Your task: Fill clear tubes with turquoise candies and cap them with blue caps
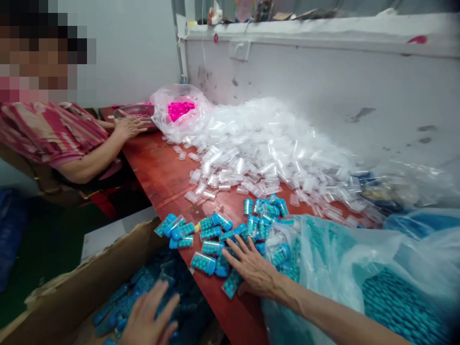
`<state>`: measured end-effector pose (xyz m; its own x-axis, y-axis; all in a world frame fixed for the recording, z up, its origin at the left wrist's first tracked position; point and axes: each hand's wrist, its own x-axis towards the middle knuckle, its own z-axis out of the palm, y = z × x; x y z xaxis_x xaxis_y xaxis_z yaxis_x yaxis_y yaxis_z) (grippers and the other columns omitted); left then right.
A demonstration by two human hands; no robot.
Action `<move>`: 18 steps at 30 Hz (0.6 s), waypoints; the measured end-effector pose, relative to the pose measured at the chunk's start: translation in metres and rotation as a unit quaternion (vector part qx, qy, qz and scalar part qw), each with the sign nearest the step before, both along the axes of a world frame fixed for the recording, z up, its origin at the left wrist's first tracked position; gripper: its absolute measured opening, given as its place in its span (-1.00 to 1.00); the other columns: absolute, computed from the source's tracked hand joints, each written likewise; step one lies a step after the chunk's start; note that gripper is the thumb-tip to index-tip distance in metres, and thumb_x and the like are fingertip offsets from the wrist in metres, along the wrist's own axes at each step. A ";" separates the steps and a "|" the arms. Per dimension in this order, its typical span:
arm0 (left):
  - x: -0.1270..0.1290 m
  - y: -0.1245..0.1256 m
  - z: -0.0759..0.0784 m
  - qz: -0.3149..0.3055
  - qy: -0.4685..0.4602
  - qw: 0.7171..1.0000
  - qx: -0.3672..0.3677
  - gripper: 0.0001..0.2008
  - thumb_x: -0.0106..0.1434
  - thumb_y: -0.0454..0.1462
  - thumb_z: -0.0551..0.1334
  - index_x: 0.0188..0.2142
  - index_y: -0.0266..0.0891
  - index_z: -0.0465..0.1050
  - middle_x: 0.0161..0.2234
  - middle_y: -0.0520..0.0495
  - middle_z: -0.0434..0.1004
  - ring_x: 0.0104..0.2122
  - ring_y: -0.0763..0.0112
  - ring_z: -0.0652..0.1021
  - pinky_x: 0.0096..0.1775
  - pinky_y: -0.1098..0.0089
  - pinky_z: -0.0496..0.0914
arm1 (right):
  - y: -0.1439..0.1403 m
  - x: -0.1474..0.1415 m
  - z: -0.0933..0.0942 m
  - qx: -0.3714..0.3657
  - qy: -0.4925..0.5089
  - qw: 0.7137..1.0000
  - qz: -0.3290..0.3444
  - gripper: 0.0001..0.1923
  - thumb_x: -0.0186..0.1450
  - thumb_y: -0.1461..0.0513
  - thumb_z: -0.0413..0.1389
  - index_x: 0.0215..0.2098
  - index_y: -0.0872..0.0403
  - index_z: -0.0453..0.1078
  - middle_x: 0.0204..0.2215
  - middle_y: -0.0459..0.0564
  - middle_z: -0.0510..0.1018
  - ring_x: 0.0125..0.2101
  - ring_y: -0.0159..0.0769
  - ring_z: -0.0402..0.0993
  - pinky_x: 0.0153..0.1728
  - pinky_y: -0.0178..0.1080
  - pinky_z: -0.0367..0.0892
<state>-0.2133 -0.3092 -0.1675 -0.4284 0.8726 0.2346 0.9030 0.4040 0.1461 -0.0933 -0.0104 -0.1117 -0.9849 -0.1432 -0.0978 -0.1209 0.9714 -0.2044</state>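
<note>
A person's right hand (253, 270) lies flat, fingers spread, on a cluster of small clear vials of teal beads (212, 235) at the edge of a red worktop (161, 172). The left hand (149, 316), open and empty, hovers over a cardboard box (82, 292) holding more vials. Judging by this, filled vials are being swept into the box; the sweep needs care so none fall outside it.
</note>
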 end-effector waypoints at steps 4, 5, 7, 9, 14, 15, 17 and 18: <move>-0.093 0.081 0.044 0.202 0.015 0.978 0.047 -0.44 0.25 -0.06 -0.14 0.15 -0.29 0.12 0.17 -0.30 0.07 0.19 -0.06 0.00 0.04 -0.10 0.07 | 0.011 -0.012 0.007 -0.015 -0.023 1.000 0.008 0.15 -0.14 -0.07 0.26 0.25 0.06 -0.23 0.23 0.27 -0.10 0.19 0.21 -0.31 0.02 0.33 -0.23; -0.111 0.101 0.045 0.209 -0.012 0.978 0.027 -0.42 0.25 -0.05 -0.17 0.16 -0.32 0.09 0.17 -0.30 0.07 0.18 -0.10 0.01 0.03 -0.11 0.08 | 0.013 -0.014 0.011 -0.015 -0.020 1.000 0.010 0.13 -0.12 -0.09 0.23 0.25 0.06 -0.23 0.23 0.26 -0.11 0.19 0.21 -0.32 0.02 0.34 -0.25; -0.135 0.134 0.039 0.196 -0.067 0.978 -0.013 -0.42 0.27 -0.06 -0.22 0.18 -0.33 0.05 0.16 -0.29 0.10 0.17 -0.08 0.04 0.01 -0.11 0.10 | 0.018 -0.016 0.017 -0.013 -0.003 1.000 0.010 0.10 -0.07 -0.12 0.19 0.26 0.05 -0.25 0.23 0.25 -0.12 0.19 0.20 -0.33 0.02 0.33 -0.25; -0.143 0.159 0.029 0.149 -0.095 0.984 -0.036 -0.43 0.27 -0.07 -0.23 0.19 -0.31 0.02 0.17 -0.24 0.11 0.17 0.03 0.08 0.04 -0.04 0.10 | 0.022 -0.020 0.021 -0.006 0.019 1.000 0.012 0.05 -0.03 -0.12 0.15 0.25 0.05 -0.24 0.22 0.23 -0.09 0.19 0.17 -0.30 0.04 0.29 -0.22; -0.127 0.190 0.023 0.006 -0.080 0.995 -0.064 -0.51 0.22 -0.04 -0.07 0.10 -0.09 0.21 0.10 -0.05 0.28 0.12 0.18 0.20 0.07 0.10 0.14 | 0.021 -0.042 0.019 0.022 0.044 0.999 0.021 -0.08 0.01 -0.10 0.15 0.20 0.05 -0.10 0.16 0.25 0.06 0.14 0.17 -0.09 0.00 0.24 -0.02; -0.123 0.191 0.023 -0.013 -0.077 0.995 -0.060 -0.54 0.21 -0.03 -0.05 0.06 -0.05 0.26 0.07 -0.02 0.32 0.10 0.21 0.23 0.07 0.12 0.15 | 0.019 -0.046 0.018 0.025 0.051 0.998 0.019 -0.11 0.01 -0.09 0.15 0.18 0.05 -0.08 0.14 0.25 0.08 0.13 0.19 -0.08 -0.03 0.26 0.01; -0.120 0.184 0.019 -0.047 -0.076 0.995 -0.040 -0.58 0.21 -0.03 -0.04 0.00 0.00 0.34 0.01 0.04 0.39 0.05 0.29 0.30 0.07 0.19 0.18 | 0.011 -0.051 0.017 0.024 0.068 0.997 0.013 -0.16 0.03 -0.09 0.13 0.16 0.04 -0.04 0.13 0.25 0.08 0.12 0.23 -0.07 -0.08 0.29 0.07; -0.120 0.176 0.016 -0.059 -0.074 0.995 -0.029 -0.60 0.21 -0.03 -0.03 -0.03 0.02 0.37 -0.01 0.06 0.41 0.03 0.31 0.33 0.06 0.22 0.20 | 0.006 -0.052 0.016 0.020 0.079 0.997 0.011 -0.20 0.05 -0.08 0.12 0.15 0.04 -0.03 0.14 0.24 0.06 0.12 0.23 -0.07 -0.10 0.29 0.10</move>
<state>-0.3331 -0.1334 -0.1518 -0.3487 0.9289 0.1246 0.9148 0.3084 0.2609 -0.1458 -0.0043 -0.0960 -0.9850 -0.1644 0.0523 -0.1703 0.9752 -0.1414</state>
